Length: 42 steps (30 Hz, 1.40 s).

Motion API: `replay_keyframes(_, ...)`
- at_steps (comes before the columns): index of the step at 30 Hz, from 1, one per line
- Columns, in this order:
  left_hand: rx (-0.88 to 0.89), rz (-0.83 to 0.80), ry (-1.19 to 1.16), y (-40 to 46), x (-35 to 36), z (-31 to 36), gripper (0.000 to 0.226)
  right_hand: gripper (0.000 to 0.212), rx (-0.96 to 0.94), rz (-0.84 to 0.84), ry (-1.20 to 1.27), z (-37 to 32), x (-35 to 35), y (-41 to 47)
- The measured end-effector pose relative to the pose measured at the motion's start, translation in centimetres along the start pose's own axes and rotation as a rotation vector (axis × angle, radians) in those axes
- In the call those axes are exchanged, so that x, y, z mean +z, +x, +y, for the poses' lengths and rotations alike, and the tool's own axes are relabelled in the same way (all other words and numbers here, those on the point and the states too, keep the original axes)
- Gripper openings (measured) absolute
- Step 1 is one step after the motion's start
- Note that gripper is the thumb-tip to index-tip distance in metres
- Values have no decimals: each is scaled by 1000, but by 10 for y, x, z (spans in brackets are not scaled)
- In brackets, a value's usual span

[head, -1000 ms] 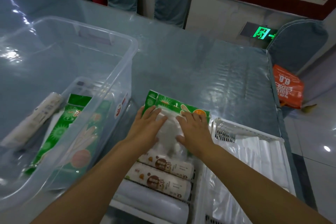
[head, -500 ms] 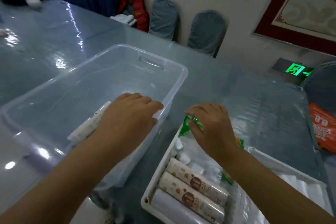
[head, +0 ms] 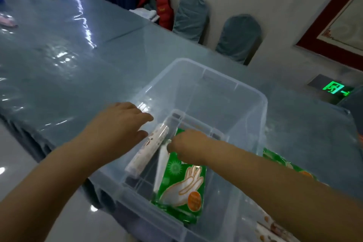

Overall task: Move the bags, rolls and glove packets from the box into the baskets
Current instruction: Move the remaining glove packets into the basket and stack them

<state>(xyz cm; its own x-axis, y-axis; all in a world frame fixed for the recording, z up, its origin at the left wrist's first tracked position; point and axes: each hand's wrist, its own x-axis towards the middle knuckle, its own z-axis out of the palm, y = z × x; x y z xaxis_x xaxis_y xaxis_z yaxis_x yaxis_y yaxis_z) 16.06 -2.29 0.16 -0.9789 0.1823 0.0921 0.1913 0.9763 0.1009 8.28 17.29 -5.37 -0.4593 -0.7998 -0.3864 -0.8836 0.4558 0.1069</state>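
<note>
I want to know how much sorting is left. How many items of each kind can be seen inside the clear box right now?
Rolls: 1, the printed roll by the left hand.
Glove packets: 1 in plain view, the green glove packet that the right hand reaches onto; more may lie beneath.
White bags: 1, a white strip between them, kind uncertain.
Total: 3 visible in the clear box.

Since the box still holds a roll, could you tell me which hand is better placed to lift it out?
Probably the left. The left hand hovers open with its fingertips beside the roll in the box, while the right hand is curled over the top of the glove packet.
</note>
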Motion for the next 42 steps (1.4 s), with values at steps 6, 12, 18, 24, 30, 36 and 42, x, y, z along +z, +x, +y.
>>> replay_keyframes(6, 201, -12, 17, -4, 27, -29, 33, 48, -240, -153, -303, -22, 40, 28)
replay_keyframes(12, 244, -42, 56, -6, 30, -30, 34, 50, -149, -206, -312, -14, 35, 24)
replay_keyframes(18, 253, -49, -8, -5, 25, -31, 42, 20, 131, -50, -97, 9, 2, -4)
replay_keyframes(24, 217, -44, -252, 16, -9, -38, 74, 19, 661, 561, 533, 28, -42, -55)
replay_keyframes(30, 83, -94, -371, 68, -31, -16, 108, 20, 678, 1064, 1277, 35, -65, -84)
replay_keyframes(36, 144, -14, -828, 99, -41, 51, 74, 18, 669, 1317, 1783, 48, -55, -129)
replay_keyframes(42, 234, 129, -744, 115, -46, 142, 18, 52, 1128, 1347, 1275, 79, -22, -198)
